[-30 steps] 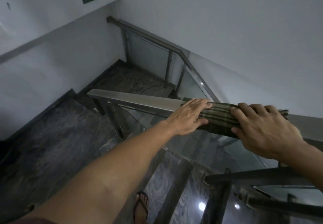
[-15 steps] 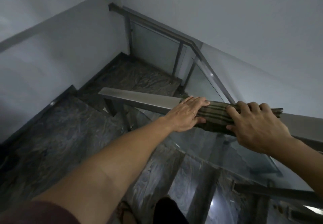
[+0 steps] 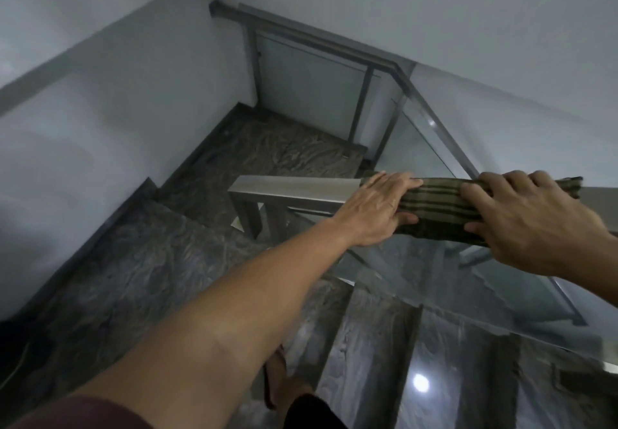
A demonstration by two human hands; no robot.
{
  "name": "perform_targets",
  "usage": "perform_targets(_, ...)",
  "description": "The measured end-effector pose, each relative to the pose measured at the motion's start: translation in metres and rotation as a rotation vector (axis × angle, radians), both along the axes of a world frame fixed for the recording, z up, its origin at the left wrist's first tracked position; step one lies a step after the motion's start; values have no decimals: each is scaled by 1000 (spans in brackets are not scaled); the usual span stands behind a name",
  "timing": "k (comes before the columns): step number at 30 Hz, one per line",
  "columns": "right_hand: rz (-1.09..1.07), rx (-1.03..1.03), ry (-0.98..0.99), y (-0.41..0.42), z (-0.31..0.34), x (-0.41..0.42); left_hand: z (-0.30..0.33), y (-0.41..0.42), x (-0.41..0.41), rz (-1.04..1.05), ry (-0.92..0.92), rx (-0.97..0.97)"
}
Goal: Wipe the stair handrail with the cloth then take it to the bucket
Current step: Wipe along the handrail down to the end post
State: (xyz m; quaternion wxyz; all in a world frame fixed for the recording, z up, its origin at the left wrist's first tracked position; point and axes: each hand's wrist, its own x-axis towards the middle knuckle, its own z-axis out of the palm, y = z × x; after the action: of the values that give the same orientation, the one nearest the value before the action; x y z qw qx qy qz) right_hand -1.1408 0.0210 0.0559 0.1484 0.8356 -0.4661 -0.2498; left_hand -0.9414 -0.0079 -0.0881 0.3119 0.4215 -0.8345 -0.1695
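A green striped cloth [image 3: 434,206] is draped over the flat steel handrail [image 3: 294,188], wrapping its top and near side. My left hand [image 3: 378,209] presses down on the cloth's left end, fingers over the top and thumb underneath. My right hand [image 3: 528,224] grips the cloth's right part, fingers curled over the rail. The bare rail sticks out to the left of my left hand and ends in a square corner. No bucket is in view.
Dark marble steps [image 3: 133,261] descend left and below me. A glass panel [image 3: 434,278] hangs under the rail. A second handrail [image 3: 317,39] runs along the far flight. White walls close in on both sides. My sandalled foot [image 3: 277,378] stands on a step.
Both hands and the cloth have slid left along the rail toward its end, leaving less bare rail. The view has tilted further down and I have stepped lower.
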Motion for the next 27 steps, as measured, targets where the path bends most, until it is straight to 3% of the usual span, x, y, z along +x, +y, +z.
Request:
perform_targets(7,83,-64,0,-25,-80,105,-72,-22,109,2,-44,14)
perform_targets(27,-78,-52,-102,-55,-198,295,-197,-65,291,-65,11,8)
